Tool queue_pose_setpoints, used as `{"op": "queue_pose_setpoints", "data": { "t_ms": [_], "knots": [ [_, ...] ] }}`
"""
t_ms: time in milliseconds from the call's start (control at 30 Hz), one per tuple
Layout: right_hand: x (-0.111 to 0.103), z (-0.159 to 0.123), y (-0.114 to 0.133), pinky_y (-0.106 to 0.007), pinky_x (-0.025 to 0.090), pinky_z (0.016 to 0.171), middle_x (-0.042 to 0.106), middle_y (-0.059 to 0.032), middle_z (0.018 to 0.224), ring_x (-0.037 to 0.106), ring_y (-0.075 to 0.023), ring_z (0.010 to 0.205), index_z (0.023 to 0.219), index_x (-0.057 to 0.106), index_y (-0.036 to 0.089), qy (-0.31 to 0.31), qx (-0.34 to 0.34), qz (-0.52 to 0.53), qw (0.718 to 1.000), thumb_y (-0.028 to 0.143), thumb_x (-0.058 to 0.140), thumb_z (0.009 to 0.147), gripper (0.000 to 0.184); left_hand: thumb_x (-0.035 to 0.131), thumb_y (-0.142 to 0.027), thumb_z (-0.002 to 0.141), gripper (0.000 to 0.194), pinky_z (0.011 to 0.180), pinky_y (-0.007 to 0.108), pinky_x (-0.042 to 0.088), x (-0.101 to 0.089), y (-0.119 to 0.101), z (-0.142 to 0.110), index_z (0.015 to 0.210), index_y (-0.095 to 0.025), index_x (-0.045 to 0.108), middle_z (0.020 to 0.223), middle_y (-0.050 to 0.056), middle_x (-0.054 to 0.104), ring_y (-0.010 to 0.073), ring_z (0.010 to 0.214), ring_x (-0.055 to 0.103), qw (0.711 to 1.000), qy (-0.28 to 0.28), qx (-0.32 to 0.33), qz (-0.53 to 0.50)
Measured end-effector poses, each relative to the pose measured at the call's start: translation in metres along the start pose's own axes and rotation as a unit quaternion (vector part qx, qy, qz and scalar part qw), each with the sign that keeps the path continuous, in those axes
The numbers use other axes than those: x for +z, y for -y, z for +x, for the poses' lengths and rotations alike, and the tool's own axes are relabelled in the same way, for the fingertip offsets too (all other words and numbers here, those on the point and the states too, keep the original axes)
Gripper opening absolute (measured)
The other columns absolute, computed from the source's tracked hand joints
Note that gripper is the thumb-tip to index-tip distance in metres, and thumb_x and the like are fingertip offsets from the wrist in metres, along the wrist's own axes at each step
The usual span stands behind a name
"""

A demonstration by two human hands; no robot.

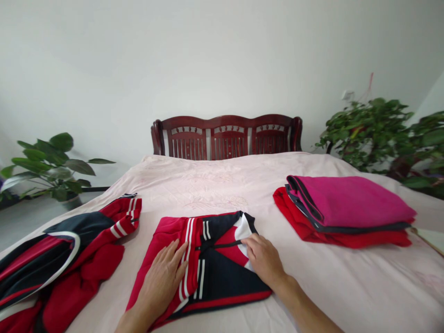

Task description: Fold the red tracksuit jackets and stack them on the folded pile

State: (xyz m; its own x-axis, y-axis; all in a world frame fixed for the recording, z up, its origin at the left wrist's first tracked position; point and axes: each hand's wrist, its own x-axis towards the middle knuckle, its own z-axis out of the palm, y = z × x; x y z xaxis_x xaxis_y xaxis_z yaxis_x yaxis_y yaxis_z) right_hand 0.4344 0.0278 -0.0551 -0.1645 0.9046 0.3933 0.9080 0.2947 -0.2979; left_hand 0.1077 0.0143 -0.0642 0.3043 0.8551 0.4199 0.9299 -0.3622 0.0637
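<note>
A red and navy zip jacket (232,273) with white stripes lies folded on the bed in front of me. My left hand (163,273) rests flat on its red, striped left part, fingers stretched out. At the white and navy collar, my right hand (263,259) has its fingers bent and closed on the fabric; the fingertips are partly hidden. To the left lies a rumpled red and navy garment (93,231) with white stripes and a white curved trim. Over on the right is a stack of folded clothes, with a magenta piece (354,199) above dark and red ones (360,238).
Pale pink bedding (208,185) covers the wide surface. A dark red wooden headboard (229,134) stands at the far end. Leafy plants flank the bed, one pot plant at left (58,166) and bushier foliage at right (371,132). A thin flat object (430,239) lies near the right edge.
</note>
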Motion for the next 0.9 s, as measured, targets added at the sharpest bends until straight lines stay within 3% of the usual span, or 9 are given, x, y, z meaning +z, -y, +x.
{"op": "queue_pose_setpoints", "data": {
  "t_ms": [900],
  "knots": [
    [-0.0001, 0.0004, 0.0001, -0.029, 0.043, 0.087, 0.068, -0.0031, 0.101, 0.060, -0.0189, 0.099, 0.105, 0.070, 0.025, 0.000, 0.001, 0.001, 1.000, 0.013, 0.044, 0.090, 0.033, 0.041, -0.038, 0.099, 0.047, 0.112, 0.045, 0.041, -0.0012, -0.0009, 0.0004, 0.143, -0.026, 0.051, 0.146, 0.010, 0.053, 0.0253, 0.136, 0.048, 1.000, 0.020, -0.003, -0.001]
  ]
}}
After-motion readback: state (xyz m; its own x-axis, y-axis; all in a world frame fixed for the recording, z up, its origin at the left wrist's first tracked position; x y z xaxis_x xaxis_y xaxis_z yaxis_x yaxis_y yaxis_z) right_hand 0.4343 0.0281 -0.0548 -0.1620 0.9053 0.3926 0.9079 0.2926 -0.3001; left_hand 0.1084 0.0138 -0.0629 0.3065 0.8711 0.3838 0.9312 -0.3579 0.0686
